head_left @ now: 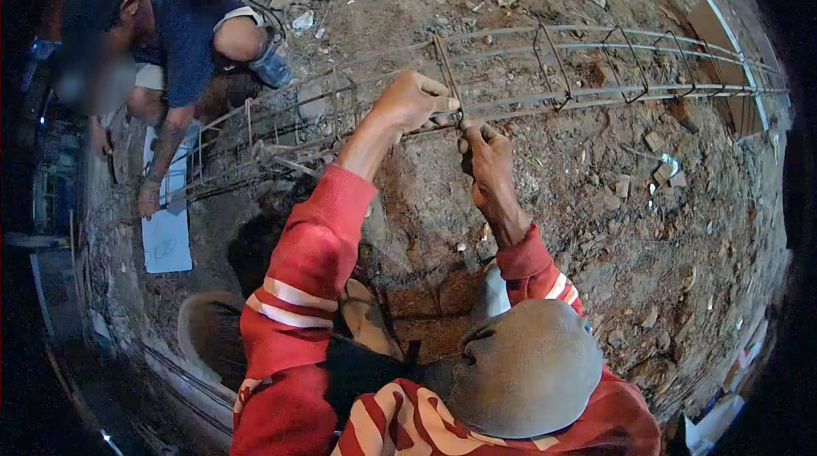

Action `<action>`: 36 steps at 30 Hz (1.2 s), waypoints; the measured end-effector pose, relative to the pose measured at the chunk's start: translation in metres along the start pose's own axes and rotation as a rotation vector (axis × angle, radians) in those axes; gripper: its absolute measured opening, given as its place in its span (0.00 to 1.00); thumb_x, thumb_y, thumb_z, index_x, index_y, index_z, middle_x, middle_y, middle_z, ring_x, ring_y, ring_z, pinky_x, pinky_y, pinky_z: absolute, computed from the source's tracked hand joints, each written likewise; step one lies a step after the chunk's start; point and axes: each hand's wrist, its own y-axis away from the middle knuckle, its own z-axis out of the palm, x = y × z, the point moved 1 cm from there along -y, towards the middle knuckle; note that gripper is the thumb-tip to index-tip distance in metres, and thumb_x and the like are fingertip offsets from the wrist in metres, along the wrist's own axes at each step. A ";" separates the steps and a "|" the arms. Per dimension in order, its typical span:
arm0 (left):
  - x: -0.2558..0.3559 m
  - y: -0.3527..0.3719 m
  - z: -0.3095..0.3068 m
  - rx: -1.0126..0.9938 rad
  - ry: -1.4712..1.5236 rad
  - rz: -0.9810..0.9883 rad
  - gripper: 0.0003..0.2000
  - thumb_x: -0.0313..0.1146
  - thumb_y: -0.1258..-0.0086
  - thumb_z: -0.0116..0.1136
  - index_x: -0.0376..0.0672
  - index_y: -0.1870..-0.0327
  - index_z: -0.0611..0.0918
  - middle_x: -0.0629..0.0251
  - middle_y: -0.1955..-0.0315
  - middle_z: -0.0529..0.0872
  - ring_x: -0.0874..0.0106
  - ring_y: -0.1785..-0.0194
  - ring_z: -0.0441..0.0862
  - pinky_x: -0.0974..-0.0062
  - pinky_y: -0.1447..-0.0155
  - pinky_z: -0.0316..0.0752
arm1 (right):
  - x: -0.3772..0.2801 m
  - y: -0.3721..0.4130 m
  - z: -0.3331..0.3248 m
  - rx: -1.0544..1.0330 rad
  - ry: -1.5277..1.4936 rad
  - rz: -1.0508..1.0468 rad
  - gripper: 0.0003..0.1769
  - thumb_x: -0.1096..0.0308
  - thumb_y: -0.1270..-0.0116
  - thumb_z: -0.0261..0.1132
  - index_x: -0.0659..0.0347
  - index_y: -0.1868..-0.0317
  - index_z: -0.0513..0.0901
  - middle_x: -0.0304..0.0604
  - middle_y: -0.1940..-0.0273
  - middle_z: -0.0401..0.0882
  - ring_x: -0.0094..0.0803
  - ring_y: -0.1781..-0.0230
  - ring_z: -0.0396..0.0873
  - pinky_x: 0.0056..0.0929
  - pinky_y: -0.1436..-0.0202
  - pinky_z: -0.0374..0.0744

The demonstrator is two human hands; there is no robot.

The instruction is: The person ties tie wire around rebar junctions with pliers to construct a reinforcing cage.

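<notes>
A long cage of steel rebar [511,105], with square stirrups around its bars, runs across the view. My left hand [412,102] is closed at the cage, thumb and fingers pinching near the lower end of an upright stirrup [446,65]. Just to its right and lower, my right hand [488,155] is closed, its fingertips close to the same joint. A thin dark piece shows by those fingers, too small to name. Whatever lies inside the right fingers is hidden.
At the upper left a co-worker [183,39] bends over the cage's left end, one hand near a white board [168,243]. Another board [728,65] stands under the cage's right end. Stones and broken pieces [662,173] litter the dirt ground.
</notes>
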 end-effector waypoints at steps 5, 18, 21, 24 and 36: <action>0.006 0.011 0.008 0.175 -0.080 0.000 0.08 0.33 0.42 0.74 0.38 0.67 0.89 0.68 0.77 0.86 0.80 0.76 0.78 0.78 0.72 0.71 | -0.001 0.001 0.004 0.007 0.030 -0.021 0.13 0.62 0.26 0.61 0.55 0.71 0.80 0.26 0.81 0.73 0.13 0.88 0.59 0.18 0.85 0.54; 0.029 0.033 0.033 0.431 0.187 0.017 0.05 0.28 0.44 0.73 0.38 0.69 0.88 0.64 0.75 0.89 0.78 0.77 0.83 0.77 0.72 0.77 | 0.017 0.000 0.022 0.121 -0.188 -0.089 0.11 0.63 0.27 0.63 0.61 0.65 0.82 0.32 0.76 0.78 0.15 0.82 0.66 0.18 0.80 0.63; 0.022 0.031 0.036 0.485 0.052 0.085 0.06 0.29 0.44 0.72 0.39 0.68 0.89 0.62 0.73 0.90 0.77 0.74 0.85 0.75 0.69 0.79 | 0.004 0.003 0.006 0.119 0.204 -0.142 0.11 0.64 0.27 0.63 0.63 0.65 0.83 0.33 0.76 0.79 0.15 0.81 0.68 0.17 0.79 0.63; 0.014 0.027 0.040 0.552 -0.053 0.112 0.05 0.29 0.45 0.70 0.39 0.68 0.89 0.60 0.71 0.91 0.75 0.73 0.86 0.75 0.68 0.79 | -0.061 0.021 -0.013 -0.089 0.781 -0.354 0.11 0.65 0.35 0.65 0.66 0.67 0.84 0.46 0.79 0.81 0.34 0.79 0.80 0.37 0.74 0.74; -0.008 0.027 0.067 0.698 -0.109 0.367 0.09 0.33 0.49 0.72 0.45 0.67 0.86 0.56 0.76 0.86 0.57 0.71 0.85 0.63 0.66 0.76 | -0.096 -0.146 -0.005 -0.779 1.343 -0.419 0.20 0.53 0.49 0.77 0.59 0.63 0.88 0.51 0.70 0.84 0.44 0.68 0.84 0.40 0.62 0.79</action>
